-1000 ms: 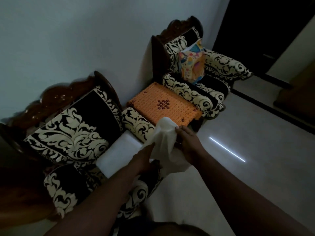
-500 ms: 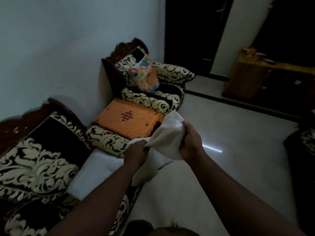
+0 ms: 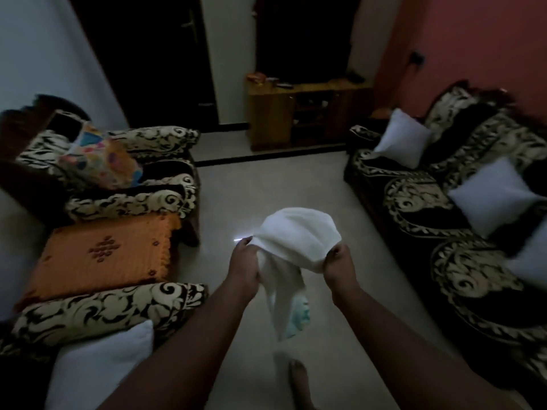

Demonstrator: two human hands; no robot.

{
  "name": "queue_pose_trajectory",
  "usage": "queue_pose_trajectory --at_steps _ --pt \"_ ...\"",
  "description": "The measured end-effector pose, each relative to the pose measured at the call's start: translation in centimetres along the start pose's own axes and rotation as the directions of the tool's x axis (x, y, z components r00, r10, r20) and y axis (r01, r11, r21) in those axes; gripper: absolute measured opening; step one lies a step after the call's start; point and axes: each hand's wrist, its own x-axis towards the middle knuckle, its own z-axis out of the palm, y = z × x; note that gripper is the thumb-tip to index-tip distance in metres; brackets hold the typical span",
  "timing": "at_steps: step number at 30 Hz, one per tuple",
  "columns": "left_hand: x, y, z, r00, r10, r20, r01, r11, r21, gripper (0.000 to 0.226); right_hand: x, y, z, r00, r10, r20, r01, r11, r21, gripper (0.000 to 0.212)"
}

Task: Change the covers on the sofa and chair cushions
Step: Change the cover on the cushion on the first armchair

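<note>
I hold a white cushion cover [image 3: 296, 232] up over the floor in mid-room. My left hand [image 3: 244, 264] grips its left edge and my right hand [image 3: 337, 261] grips its right edge. The cloth bunches between them and hangs down, with a blue-green patch at its lower end. A bare white cushion [image 3: 97, 362] lies on the near chair at lower left. Three bare white cushions lean on the sofa [image 3: 429, 202] at right; the rearmost cushion [image 3: 401, 142] sits by its far arm. A colourful covered cushion [image 3: 97, 161] rests in the far armchair [image 3: 142, 199].
An orange-topped low table [image 3: 100, 255] stands between the two patterned armchairs on the left. A wooden cabinet [image 3: 296, 113] stands against the back wall beside dark doorways. My bare foot [image 3: 300, 383] is on the pale floor [image 3: 266, 187] between the chairs and sofa.
The view has swung right from the chairs to the middle of the room. Both hands carried the white cover away from the near chair and spread it wider apart.
</note>
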Motion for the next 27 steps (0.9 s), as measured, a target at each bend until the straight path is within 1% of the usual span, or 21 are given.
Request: queue_pose_trajectory --at_steps 1,2,4,5,6,8,10,12,15,17,19,20,23,24,25,27 --pt "-0.5 -1.0 1.1 0.998 -0.032 0.056 0.036 0.997 -0.069 0.017 -1.1 0.9 -1.2 1.0 0.008 -0.026 -0.008 1.0 0.017 0.023" --pt "-1.0 -1.8 2.2 0.994 -0.06 0.096 0.072 0.989 -0.127 0.021 -2.0 1.6 -2.1 0.997 0.063 -0.035 -0.061 0.997 0.042 0.025" --pt "-2.9 -3.4 4.6 0.977 -0.124 0.172 0.156 0.97 -0.188 0.024 -3.6 2.7 -4.7 0.972 0.233 0.008 -0.232 0.963 0.136 0.034" --pt "-4.0 -4.1 6.0 0.965 -0.165 0.206 0.203 0.962 -0.182 0.023 -4.7 2.9 -6.3 0.95 0.307 0.059 -0.313 0.932 0.183 0.038" --pt "-5.2 -4.8 7.4 0.949 -0.21 0.234 0.251 0.954 -0.162 0.022 -5.9 3.1 -8.0 0.93 0.349 0.119 -0.368 0.9 0.232 0.038" --pt "-7.8 -5.7 9.9 0.903 -0.313 0.294 0.347 0.935 -0.07 0.029 -8.3 3.5 -11.3 0.91 0.364 0.198 -0.411 0.856 0.314 0.035" --pt "-10.3 -6.6 12.5 0.867 -0.35 0.355 0.37 0.929 0.012 0.036 -10.1 5.1 -14.6 0.91 0.354 0.215 -0.412 0.833 0.37 0.034" --pt "-12.6 -7.3 14.7 0.852 -0.348 0.392 0.354 0.933 0.061 0.035 -11.5 6.8 -17.4 0.918 0.342 0.198 -0.395 0.82 0.414 0.034" --pt "-16.2 -9.8 18.5 0.827 -0.321 0.462 0.27 0.947 0.174 0.034 -13.1 9.8 -22.1 0.911 0.398 0.109 -0.392 0.753 0.528 0.035" --pt "-18.0 -12.2 20.8 0.8 -0.324 0.505 0.217 0.941 0.26 0.042 -14.2 11.8 -25.3 0.911 0.407 0.067 -0.365 0.719 0.592 0.033" --pt "-21.0 -14.8 23.9 0.742 -0.359 0.566 0.178 0.92 0.35 0.055 -15.4 14.5 -29.3 0.91 0.414 0.01 -0.319 0.686 0.654 0.029" --pt "-22.7 -16.1 25.7 0.704 -0.373 0.605 0.15 0.91 0.387 0.058 -16.0 16.0 -31.6 0.909 0.417 -0.019 -0.292 0.668 0.685 0.026" --pt "-27.8 -20.8 30.3 0.568 -0.44 0.696 0.042 0.86 0.508 0.051 -17.9 20.5 -38.3 0.886 0.449 -0.113 -0.21 0.607 0.767 0.016" --pt "-29.5 -22.7 31.8 0.544 -0.48 0.689 0.005 0.822 0.569 0.046 -18.6 21.9 -40.6 0.88 0.451 -0.149 -0.167 0.588 0.792 0.019" --pt "-31.0 -24.9 33.4 0.543 -0.512 0.666 -0.025 0.783 0.622 0.042 -19.3 23.7 -42.9 0.869 0.461 -0.18 -0.129 0.562 0.817 0.022" --pt "-33.5 -28.9 36.0 0.569 -0.566 0.597 -0.026 0.713 0.701 0.042 -21.0 26.8 -46.7 0.844 0.493 -0.214 -0.08 0.509 0.857 0.023"
